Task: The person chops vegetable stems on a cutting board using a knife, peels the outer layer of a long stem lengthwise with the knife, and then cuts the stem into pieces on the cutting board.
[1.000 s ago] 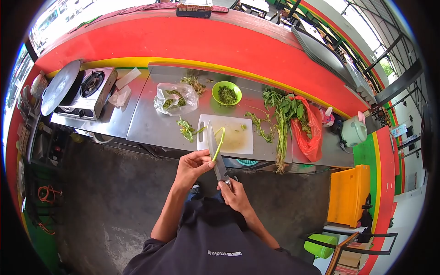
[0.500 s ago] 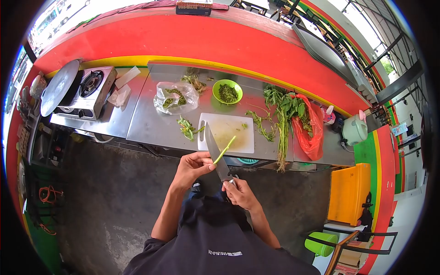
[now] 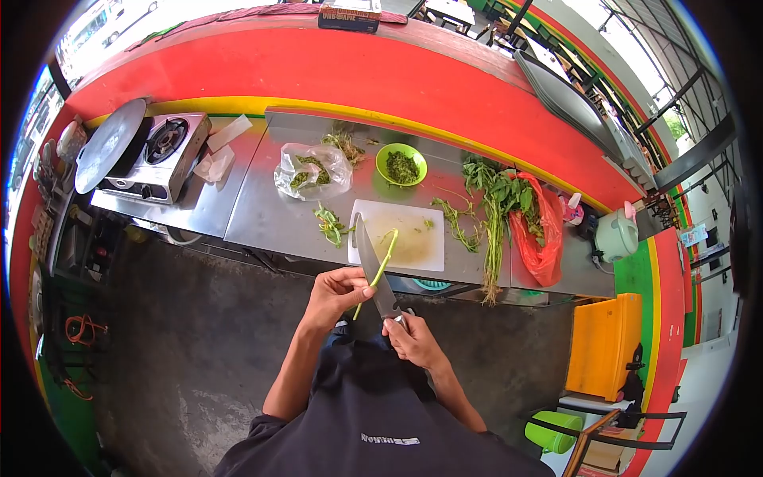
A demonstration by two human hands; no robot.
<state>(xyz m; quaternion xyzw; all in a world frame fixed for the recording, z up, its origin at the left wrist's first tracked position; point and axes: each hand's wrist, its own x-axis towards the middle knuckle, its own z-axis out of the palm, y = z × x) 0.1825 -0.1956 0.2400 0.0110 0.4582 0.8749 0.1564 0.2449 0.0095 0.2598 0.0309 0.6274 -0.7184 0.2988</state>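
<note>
Between the thumb and fingers of my left hand (image 3: pixel 338 297) is a thin green vegetable stem (image 3: pixel 386 256), slanting up past the blade with its lower end poking out below the fingers. My right hand (image 3: pixel 415 342) grips the handle of a large kitchen knife (image 3: pixel 383 296), blade pointing away from me. The stem crosses the flat of the blade in this view. Just beyond both hands lies a white cutting board (image 3: pixel 429 248) with a few green bits on it. Left of the board is a small heap of green trimmings (image 3: pixel 329 224).
Behind the board stand a green bowl of chopped greens (image 3: pixel 401 165) and a clear plastic bag (image 3: pixel 335 168). Leafy stalks (image 3: pixel 494 230) and a red plastic bag (image 3: pixel 542 253) lie right, near a rice cooker (image 3: pixel 616 232). A gas stove (image 3: pixel 159 180) sits far left.
The stem has shifted in my left hand, and more of it now hangs below the fingers. Its upper end has moved slightly left. The knife stays nearly still while the view turns a little.
</note>
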